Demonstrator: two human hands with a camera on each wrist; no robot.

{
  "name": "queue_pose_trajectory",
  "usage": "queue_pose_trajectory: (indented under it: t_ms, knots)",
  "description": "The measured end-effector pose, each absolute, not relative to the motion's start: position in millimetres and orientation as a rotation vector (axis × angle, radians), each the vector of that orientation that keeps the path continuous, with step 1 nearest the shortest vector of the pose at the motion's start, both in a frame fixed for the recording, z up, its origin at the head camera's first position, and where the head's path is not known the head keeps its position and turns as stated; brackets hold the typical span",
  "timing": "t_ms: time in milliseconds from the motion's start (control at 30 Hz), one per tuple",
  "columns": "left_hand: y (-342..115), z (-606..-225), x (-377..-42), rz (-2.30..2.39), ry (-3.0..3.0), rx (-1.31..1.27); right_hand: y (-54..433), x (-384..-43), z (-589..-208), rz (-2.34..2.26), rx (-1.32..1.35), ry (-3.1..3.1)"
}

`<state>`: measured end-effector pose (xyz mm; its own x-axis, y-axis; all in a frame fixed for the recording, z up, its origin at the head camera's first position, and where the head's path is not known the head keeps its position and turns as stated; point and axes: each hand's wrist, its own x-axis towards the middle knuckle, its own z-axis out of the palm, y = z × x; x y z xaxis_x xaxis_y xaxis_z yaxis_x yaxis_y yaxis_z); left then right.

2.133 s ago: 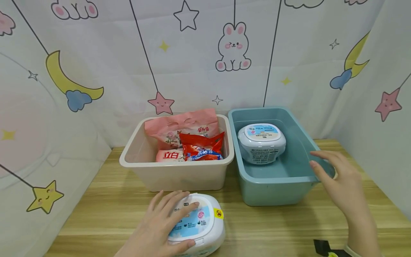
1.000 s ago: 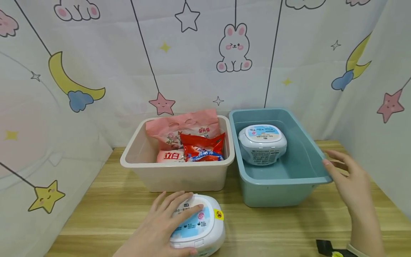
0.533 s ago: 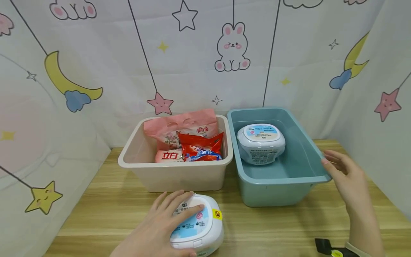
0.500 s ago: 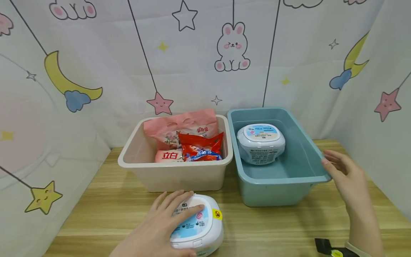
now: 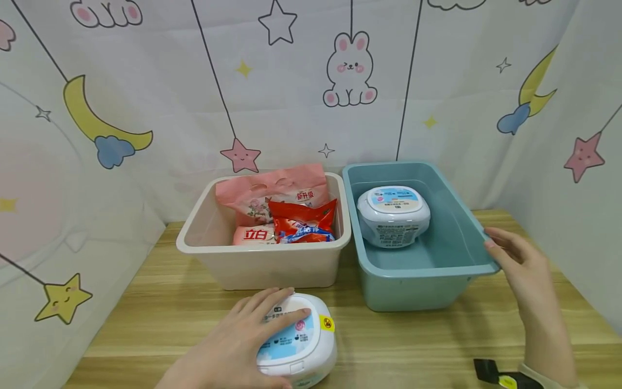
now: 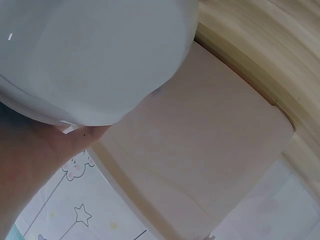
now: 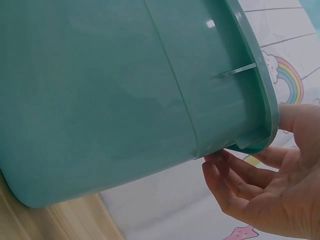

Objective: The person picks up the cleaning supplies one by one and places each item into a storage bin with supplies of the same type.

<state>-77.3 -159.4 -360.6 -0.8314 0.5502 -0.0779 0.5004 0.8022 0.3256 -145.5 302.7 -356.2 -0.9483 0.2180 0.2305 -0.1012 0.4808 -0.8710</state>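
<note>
The left hand (image 5: 238, 341) lies spread, its grip wide and fingers nearly straight, atop the white tub (image 5: 300, 346); the right hand (image 5: 524, 267) curls round the edge of the teal bin (image 5: 418, 289). The tub stands on the surface (image 5: 150, 308) before the cream bin (image 5: 272, 267); the teal bin holds another tub (image 5: 393, 221).

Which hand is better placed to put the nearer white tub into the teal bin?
Probably the left hand: it grips the nearer white tub, while the right hand holds the teal bin by its rim.
</note>
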Motion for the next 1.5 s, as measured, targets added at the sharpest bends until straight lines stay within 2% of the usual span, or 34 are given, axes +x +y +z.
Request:
queue_pose_trajectory:
  t_ms: [567, 867, 1000, 1500]
  knots:
    - [-160.4, -356.1, -81.4, 0.400, 2.793, 0.915, 303.4, -146.0, -359.4, 1.831, 0.002, -2.150]
    - [-159.9, -355.5, -80.9, 0.404, 2.774, 0.881, 306.3, -145.6, -359.5, 2.030, 0.031, -2.003]
    - [-158.5, -353.8, -80.7, 0.422, 2.738, 0.808, 307.3, -145.7, -358.5, 2.073, 0.032, -1.972]
    - [-158.3, -352.3, -81.8, 0.407, 2.734, 0.829, 309.1, -144.6, -358.8, 2.107, 0.050, -1.958]
